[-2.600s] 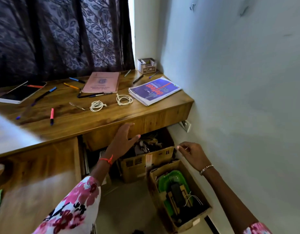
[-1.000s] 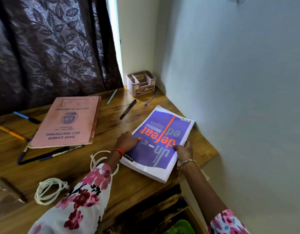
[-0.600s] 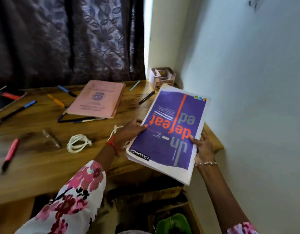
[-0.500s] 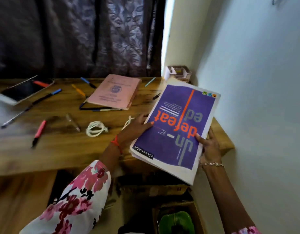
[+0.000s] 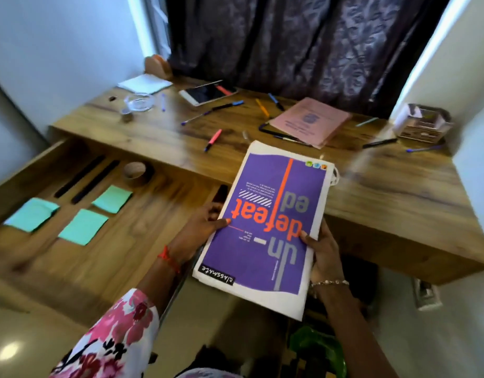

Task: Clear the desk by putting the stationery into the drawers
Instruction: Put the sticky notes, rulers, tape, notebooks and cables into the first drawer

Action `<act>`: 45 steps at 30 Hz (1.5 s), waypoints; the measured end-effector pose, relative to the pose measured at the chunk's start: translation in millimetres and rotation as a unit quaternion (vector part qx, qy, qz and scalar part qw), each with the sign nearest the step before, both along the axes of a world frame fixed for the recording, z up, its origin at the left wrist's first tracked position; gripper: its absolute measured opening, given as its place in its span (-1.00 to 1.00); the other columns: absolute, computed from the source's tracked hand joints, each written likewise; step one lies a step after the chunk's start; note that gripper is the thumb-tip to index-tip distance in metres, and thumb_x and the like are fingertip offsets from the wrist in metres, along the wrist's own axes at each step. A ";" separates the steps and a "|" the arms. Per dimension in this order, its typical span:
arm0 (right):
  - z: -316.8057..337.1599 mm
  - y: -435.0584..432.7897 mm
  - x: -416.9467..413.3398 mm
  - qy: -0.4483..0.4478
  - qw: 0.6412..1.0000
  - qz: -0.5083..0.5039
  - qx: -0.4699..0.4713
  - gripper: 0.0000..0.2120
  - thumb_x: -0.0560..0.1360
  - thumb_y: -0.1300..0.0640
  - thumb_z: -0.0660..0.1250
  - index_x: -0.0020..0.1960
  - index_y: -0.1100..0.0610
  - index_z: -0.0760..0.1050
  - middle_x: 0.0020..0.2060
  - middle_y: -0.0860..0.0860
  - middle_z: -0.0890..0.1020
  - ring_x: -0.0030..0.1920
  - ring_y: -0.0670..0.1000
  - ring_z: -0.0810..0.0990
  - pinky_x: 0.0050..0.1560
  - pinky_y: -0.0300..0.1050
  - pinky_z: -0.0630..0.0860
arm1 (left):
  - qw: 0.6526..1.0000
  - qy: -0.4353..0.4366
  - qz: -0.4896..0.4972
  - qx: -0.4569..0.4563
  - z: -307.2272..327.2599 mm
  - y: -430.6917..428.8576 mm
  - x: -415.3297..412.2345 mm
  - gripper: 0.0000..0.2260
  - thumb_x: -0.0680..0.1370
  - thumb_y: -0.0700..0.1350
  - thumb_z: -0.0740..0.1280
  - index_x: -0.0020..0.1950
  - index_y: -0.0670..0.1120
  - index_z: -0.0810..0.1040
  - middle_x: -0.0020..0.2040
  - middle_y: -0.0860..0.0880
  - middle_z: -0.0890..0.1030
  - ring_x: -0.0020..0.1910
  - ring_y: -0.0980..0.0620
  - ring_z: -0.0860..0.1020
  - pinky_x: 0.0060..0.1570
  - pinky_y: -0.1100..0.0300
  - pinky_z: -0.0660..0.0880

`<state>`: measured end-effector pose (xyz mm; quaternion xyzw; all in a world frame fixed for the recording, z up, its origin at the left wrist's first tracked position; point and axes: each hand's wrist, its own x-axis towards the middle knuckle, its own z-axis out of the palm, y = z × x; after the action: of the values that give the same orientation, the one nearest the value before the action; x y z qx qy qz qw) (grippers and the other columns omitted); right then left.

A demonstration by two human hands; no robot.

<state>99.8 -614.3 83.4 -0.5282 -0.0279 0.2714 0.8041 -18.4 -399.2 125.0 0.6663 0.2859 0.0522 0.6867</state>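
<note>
I hold a thick purple notebook point(image 5: 265, 230) with orange lettering in front of the wooden desk point(image 5: 385, 192), off its surface. My left hand point(image 5: 200, 227) grips its left edge, thumb on the cover. My right hand point(image 5: 321, 255) grips its right edge, thumb on top. To the left a wide drawer point(image 5: 104, 257) stands pulled out; inside lie three green sticky-note pads point(image 5: 82, 226), two dark pens point(image 5: 91, 177) and a tape roll point(image 5: 135, 173). On the desk lie a pink record book point(image 5: 311, 121), a pink highlighter point(image 5: 213, 139) and several pens.
A tablet point(image 5: 208, 92) lies at the back of the desk, with a white paper pad point(image 5: 144, 83) and a glass dish point(image 5: 140, 100) to its left. A small organiser box point(image 5: 422, 122) stands at the back right corner. Under the desk sits something green point(image 5: 319, 347).
Both hands have lifted the purple notebook off the desk's right end and carried it left, toward the drawer. The view has swung left, so the pulled-out drawer now shows.
</note>
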 end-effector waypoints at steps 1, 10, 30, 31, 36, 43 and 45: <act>-2.1 12.5 -10.5 0.002 1.000 0.017 -0.011 -0.34 0.23 0.16 0.50 0.30 0.06 0.40 0.02 0.09 0.66 -0.11 0.12 0.67 -0.20 0.05 0.61 | 1.000 0.006 0.027 -0.007 -2.7 7.3 -16.5 -0.82 0.52 -0.31 0.28 0.10 -0.16 0.43 -0.07 -0.14 0.61 -0.32 0.14 0.64 -0.25 0.22 0.60; -21.2 117.2 -97.3 0.024 0.993 0.063 -0.092 -0.60 0.43 0.29 0.36 0.23 0.04 0.44 0.00 0.10 0.64 -0.10 0.16 0.64 -0.14 0.05 0.60 | 0.985 0.058 0.160 0.018 -16.6 81.5 -116.1 -0.82 0.52 -0.34 0.26 0.05 -0.12 0.49 -0.11 -0.08 0.61 -0.43 0.26 0.60 -0.46 0.43 0.48; -88.8 316.6 -138.3 -0.031 0.928 -0.087 -0.360 -0.55 0.44 0.37 0.32 0.31 0.30 0.37 0.20 0.23 0.53 0.18 0.21 0.53 0.19 0.06 0.47 | 0.987 0.102 -0.105 0.070 -98.8 277.1 -121.0 -0.55 0.37 -0.51 0.34 0.22 -0.24 0.43 -0.15 0.11 0.67 -0.26 0.32 0.59 -0.08 0.31 0.57; -92.5 319.7 -134.8 -0.033 0.920 -0.088 -0.381 -0.53 0.44 0.36 0.33 0.33 0.30 0.35 0.25 0.22 0.50 0.22 0.21 0.50 0.23 0.06 0.45 | 0.985 0.098 -0.120 0.073 -101.2 279.2 -115.7 -0.56 0.38 -0.53 0.32 0.22 -0.26 0.43 -0.19 0.14 0.66 -0.30 0.37 0.58 -0.18 0.41 0.54; -96.4 323.5 -123.8 -0.085 0.872 -0.045 -0.481 -0.44 0.45 0.31 0.33 0.41 0.29 0.24 0.36 0.21 0.38 0.36 0.19 0.37 0.35 0.05 0.33 | 0.982 0.093 -0.154 0.055 -110.2 277.1 -99.7 -0.58 0.44 -0.50 0.26 0.26 -0.24 0.37 0.09 -0.07 0.50 -0.08 0.19 0.57 -0.22 0.48 0.50; -97.7 328.8 -124.4 -0.131 0.797 0.014 -0.590 -0.54 0.51 0.37 0.20 0.38 0.38 0.22 0.37 0.31 0.23 0.35 0.25 0.31 0.31 -0.14 0.22 | 0.976 0.125 -0.163 0.070 -138.5 276.5 -95.8 -0.37 0.40 -0.42 0.37 0.40 -0.22 0.19 0.28 -0.12 0.42 0.28 -0.07 0.42 0.15 0.18 0.40; -99.9 329.4 -127.4 -0.150 0.782 0.021 -0.605 -0.61 0.51 0.39 0.17 0.32 0.40 0.28 0.37 0.29 0.21 0.27 0.27 0.38 0.23 -0.17 0.26 | 0.974 0.129 -0.167 0.079 -143.5 276.9 -96.4 -0.27 0.39 -0.38 0.41 0.46 -0.19 0.11 0.37 -0.16 0.35 0.34 -0.12 0.37 0.28 0.05 0.38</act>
<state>-27.6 -285.0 -16.5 -0.9395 0.0112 0.1665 0.2992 -114.8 -122.4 -18.5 0.7575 0.2520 -0.1268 0.5887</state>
